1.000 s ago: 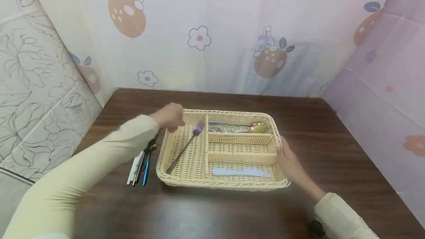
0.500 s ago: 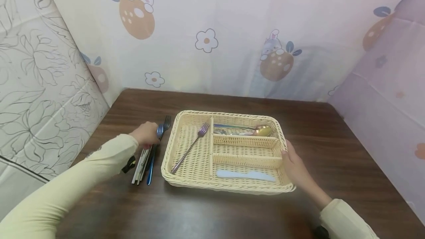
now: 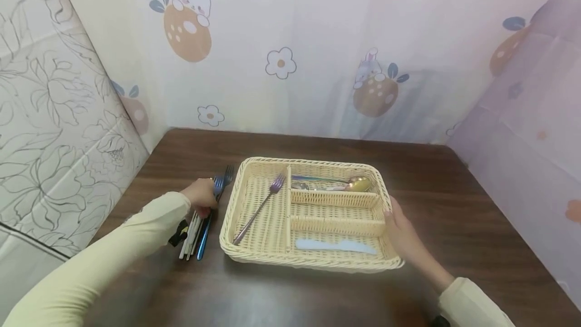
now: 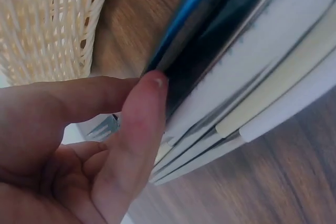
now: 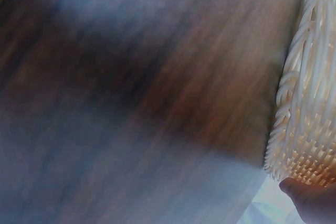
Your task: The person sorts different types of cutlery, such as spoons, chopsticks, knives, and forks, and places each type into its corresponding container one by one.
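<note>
My left hand (image 3: 201,197) pinches a blue fork (image 3: 204,240) between thumb and index finger; its tines show past the fingers. Beside it lie a dark fork (image 3: 228,173) and several pieces with pale handles (image 3: 186,242). The left wrist view shows the fingertips meeting at the edge of the blue handle (image 4: 185,11). On the right, my right hand (image 3: 405,234) holds the end of a woven cutlery basket (image 3: 313,265), thumb over the rim. A purple fork (image 3: 258,211) lies slanted in its long left compartment.
Spoons (image 3: 358,185) lie in the basket's back right compartment, and a white plastic knife (image 3: 336,246) in the front right one. Nothing lies in the middle right compartment. The brown wooden table (image 3: 454,191) meets patterned curtains (image 3: 317,90) at the back and sides.
My left hand has moved from the basket's back left corner, leftward and down to the cutlery pile, and now pinches the blue fork. My right hand stays on the basket.
</note>
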A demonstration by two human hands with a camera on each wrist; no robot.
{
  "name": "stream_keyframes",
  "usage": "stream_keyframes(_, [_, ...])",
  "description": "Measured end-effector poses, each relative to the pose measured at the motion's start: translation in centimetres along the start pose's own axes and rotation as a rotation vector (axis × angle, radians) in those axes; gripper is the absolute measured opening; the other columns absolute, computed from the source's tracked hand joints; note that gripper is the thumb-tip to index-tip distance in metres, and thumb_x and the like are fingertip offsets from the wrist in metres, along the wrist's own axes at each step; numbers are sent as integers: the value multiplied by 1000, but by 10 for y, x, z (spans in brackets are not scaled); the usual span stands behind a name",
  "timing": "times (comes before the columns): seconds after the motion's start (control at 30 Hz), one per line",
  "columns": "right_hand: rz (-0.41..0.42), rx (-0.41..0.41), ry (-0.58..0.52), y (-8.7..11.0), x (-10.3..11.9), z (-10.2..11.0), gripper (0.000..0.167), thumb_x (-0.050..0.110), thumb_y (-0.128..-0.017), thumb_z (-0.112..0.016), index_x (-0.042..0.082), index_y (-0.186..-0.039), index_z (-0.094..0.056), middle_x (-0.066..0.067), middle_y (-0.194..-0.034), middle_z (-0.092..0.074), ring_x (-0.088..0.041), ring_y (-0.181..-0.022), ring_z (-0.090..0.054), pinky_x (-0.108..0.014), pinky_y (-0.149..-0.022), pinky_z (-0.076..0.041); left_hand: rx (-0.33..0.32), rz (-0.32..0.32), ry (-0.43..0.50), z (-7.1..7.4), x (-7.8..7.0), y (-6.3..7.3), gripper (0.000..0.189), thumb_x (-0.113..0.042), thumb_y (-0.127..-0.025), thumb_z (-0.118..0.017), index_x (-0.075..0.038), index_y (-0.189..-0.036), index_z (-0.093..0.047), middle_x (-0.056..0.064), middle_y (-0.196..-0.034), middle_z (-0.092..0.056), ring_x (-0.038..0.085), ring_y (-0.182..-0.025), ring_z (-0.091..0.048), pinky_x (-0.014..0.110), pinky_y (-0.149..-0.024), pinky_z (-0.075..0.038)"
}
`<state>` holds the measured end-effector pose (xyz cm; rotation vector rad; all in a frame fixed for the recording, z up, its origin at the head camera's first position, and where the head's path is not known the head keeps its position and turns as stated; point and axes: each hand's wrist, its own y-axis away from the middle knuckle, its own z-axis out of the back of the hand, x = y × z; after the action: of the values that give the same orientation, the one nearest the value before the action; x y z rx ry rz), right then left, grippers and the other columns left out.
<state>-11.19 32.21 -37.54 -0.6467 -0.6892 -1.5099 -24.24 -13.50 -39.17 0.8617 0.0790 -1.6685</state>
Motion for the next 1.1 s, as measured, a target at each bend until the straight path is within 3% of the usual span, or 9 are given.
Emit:
stream_keyframes(0.23, [11,-8,12,-1,0,1,55,28,-105,-20,7,-152,-2,-36,-146,-21,-53,-131,-23,-66,-103,-18,-1,-34,65,10,1,5,6,7,-76,-53,7,-70,-55,12,-52,-59,21,-44,-62,34,-49,-55])
stream_keyframes(0.4, [5,-5,17,-1,1,0,55,28,-105,-21,6,-152,-3,-36,-146,-20,-54,-131,-21,-67,-103,-17,-14,-100,-27,32,-10,11,17,5,-79,-55,4,-63,-59,8,-51,-60,17,-45,-62,32,-52,-55])
stream_keyframes(0.6, [3,-7,4,-1,0,0,55,28,-105,-20,7,-152,-1,-36,-147,-20,-53,-131,-22,-66,-103,-17,-34,-129,-95,66,-56,21,18,0,-84,-59,1,-67,-60,8,-58,-62,18,-52,-63,30,-58,-55])
stream_keyframes(0.7, [4,-11,4,-1,0,2,55,28,-105,-20,8,-152,-1,-36,-146,-20,-54,-131,-23,-67,-103,-18,-34,-172,-108,74,-83,24,20,-2,-86,-59,0,-67,-62,8,-59,-63,19,-52,-63,30,-60,-54])
stream_keyframes(0.83, [4,-10,4,-1,1,2,55,28,-105,-20,8,-152,-1,-36,-146,-20,-54,-131,-22,-67,-102,-18,2,-221,-76,65,-113,20,20,-1,-86,-60,0,-66,-62,9,-61,-64,17,-54,-64,29,-61,-55])
stream_keyframes(1.0, [-1,-7,11,1,2,2,55,28,-105,-20,8,-152,-2,-36,-146,-20,-54,-131,-22,-67,-102,-18,40,-249,-127,30,-132,4,21,3,-82,-59,-1,-61,-61,7,-56,-63,15,-51,-64,25,-57,-54])
stream_keyframes(1.03, [-1,-7,13,1,2,2,55,28,-105,-20,8,-152,-2,-36,-146,-20,-54,-131,-22,-67,-102,-18,47,-251,-151,23,-134,1,19,3,-82,-59,1,-63,-63,7,-55,-63,14,-50,-64,24,-56,-54])
stream_keyframes(1.1, [4,-8,9,1,3,1,54,28,-105,-20,8,-152,-2,-35,-147,-19,-54,-132,-22,-67,-103,-17,69,-237,-157,9,-137,-5,9,5,-81,-59,7,-85,-67,9,-58,-64,14,-48,-64,25,-53,-54])
